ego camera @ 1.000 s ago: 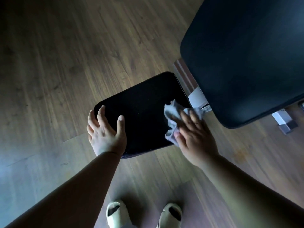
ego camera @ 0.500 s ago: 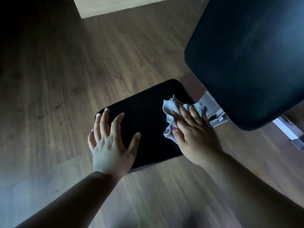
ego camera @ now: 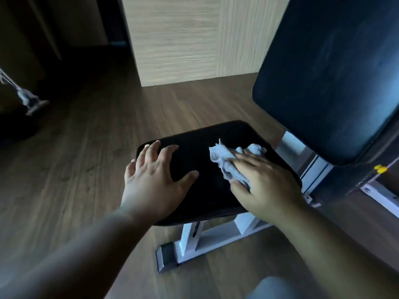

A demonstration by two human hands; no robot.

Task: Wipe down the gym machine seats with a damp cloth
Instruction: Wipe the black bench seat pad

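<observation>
A black padded seat of a gym machine fills the middle of the head view. My left hand lies flat on the seat's left part, fingers spread. My right hand presses a crumpled grey cloth onto the seat's right part, with fingers laid over it and the thumb under its near edge. The cloth's far end sticks out past my fingertips. The machine's black back pad rises at the right.
A white metal frame with a foot on the wooden floor carries the seat. A light wood panel stands behind. At the far left, a cable handle hangs low. A yellow knob shows under the back pad.
The view has tilted up, bringing the wood panel and the frame's foot into sight. My left hand has slid further onto the seat. My right hand stays on the cloth at the seat's right.
</observation>
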